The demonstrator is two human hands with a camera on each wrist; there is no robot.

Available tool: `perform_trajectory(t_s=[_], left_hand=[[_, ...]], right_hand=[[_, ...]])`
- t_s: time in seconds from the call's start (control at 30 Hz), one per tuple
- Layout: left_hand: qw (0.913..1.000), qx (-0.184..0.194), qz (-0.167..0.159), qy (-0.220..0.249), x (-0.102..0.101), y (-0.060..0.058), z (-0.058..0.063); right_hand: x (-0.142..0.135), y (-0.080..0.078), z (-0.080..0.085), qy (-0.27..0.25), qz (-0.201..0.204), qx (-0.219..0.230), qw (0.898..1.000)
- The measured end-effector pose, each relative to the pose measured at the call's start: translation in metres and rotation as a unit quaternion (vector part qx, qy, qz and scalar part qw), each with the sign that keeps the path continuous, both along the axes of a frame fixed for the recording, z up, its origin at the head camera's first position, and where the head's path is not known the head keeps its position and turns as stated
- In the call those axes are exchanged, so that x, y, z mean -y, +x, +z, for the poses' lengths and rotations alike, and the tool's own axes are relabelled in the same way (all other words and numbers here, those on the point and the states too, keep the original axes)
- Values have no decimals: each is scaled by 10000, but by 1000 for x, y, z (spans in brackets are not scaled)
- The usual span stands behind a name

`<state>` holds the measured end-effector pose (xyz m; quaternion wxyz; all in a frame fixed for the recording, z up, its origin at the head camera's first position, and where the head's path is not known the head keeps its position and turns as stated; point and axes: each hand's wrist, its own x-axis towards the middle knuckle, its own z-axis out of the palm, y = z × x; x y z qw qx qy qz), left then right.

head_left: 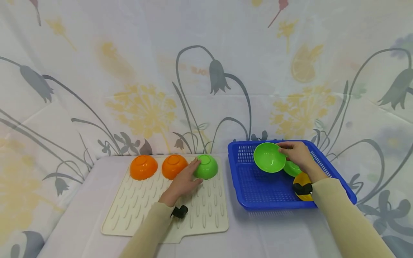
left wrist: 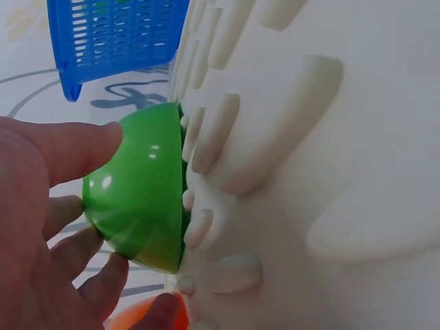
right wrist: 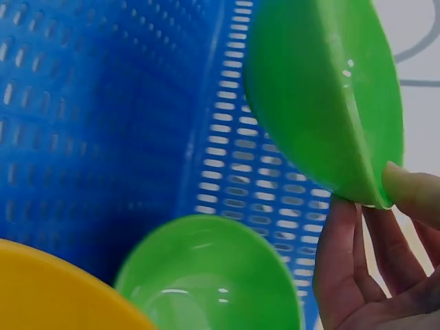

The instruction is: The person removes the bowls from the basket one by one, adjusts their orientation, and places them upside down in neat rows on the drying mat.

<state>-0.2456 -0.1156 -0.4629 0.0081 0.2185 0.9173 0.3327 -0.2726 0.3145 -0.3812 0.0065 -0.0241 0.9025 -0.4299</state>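
Note:
On the ridged white drying mat [head_left: 203,215], a green bowl [head_left: 208,167] sits upside down. My left hand [head_left: 184,184] is at its left side, fingers spread and fairly straight; in the left wrist view the thumb [left wrist: 86,146] and fingertips overlap the bowl's outside. Over the blue basket [head_left: 264,200], my right hand [head_left: 298,154] pinches another green bowl [head_left: 269,157] by its rim, thumb inside and fingers outside. That bowl is tilted, its inside facing the head camera.
Two upturned orange bowls, one at the mat's far left [head_left: 143,167] and another [head_left: 173,165] beside my left hand, stand along the back edge. Inside the basket lie a green bowl [right wrist: 206,275] and a yellow bowl [right wrist: 55,295]. A patterned cloth [head_left: 226,118] hangs behind.

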Motion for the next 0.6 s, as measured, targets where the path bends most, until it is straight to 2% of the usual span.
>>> perform_trajectory(t_s=[0.23, 0.4, 0.5, 0.6], left_hand=[[9994, -136, 123, 308, 2, 2, 1], [9974, -289, 211, 631, 3, 6, 4], [9946, -297, 173, 979, -1, 13, 13], [9895, -243, 0, 1424, -8, 22, 25]], right_hand=[[7, 4, 20, -124, 144, 92, 9998], [19, 14, 31, -263, 368, 196, 9988], [28, 23, 34, -363, 458, 257, 9980], [39, 34, 36, -456, 541, 284, 9971]])
